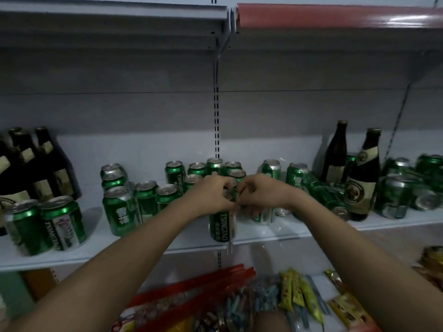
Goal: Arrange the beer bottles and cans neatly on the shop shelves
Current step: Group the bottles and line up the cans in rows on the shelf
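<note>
Left hand [211,194] fingers curled over rim of upright green aluminium Tsingtao beer can [221,225] at front edge of white metal shelf [167,240], right hand [260,195] fingers curled on second green can [263,216] just beside, dark brown glass bottles [364,178] upright at right

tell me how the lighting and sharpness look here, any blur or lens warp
Head view: dim overall, with the back panel under the upper shelf in shadow; glare streaks the red shelf edge; the wide lens bows the shelf lines; the cans at far right and both hands, left and right, on the Tsingtao can are soft; the snack packets below are smeared.
</note>
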A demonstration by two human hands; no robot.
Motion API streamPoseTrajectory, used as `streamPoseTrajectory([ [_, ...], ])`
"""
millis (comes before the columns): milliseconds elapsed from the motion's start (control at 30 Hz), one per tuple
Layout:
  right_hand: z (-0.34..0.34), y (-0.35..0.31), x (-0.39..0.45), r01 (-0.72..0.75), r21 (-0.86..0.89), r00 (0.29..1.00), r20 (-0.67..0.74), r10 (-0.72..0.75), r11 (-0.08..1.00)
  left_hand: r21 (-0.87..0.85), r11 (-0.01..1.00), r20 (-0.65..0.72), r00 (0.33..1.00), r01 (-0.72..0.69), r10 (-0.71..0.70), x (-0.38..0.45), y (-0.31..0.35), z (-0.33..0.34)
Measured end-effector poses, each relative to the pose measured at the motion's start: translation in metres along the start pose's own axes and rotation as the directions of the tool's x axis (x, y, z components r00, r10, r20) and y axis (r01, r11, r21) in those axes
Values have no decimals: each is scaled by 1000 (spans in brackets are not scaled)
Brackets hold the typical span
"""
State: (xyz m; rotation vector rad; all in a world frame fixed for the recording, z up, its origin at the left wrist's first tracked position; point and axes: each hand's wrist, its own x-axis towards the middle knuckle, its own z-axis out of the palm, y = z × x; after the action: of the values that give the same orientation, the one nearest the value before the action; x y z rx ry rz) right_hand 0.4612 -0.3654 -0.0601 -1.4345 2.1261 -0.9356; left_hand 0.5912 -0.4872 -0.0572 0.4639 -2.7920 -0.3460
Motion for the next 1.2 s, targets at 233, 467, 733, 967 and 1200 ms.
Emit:
streamPoseTrajectory([
  [233,50,2,-4,17,186,995,-100,2,982,10,998,-33,998,57,-57,-8,-11,-1],
  [467,90,-10,5,80,68,981,-182,-66,995,-7,989,-59,987,149,-149,-7,-32,-4],
  [733,69,-10,6,94,75,937,-342,-63,993,18,997,-184,980,78,-73,-1,-38,0],
  [967,51,4,25,-4,-187,864,-495,-91,982,-45,996,1,997,72,-72,31,-21,-4],
  [1200,71,31,49,46,-163,840,-528,-126,986,87,990,93,988,115,-123,60,-36,-5],
])
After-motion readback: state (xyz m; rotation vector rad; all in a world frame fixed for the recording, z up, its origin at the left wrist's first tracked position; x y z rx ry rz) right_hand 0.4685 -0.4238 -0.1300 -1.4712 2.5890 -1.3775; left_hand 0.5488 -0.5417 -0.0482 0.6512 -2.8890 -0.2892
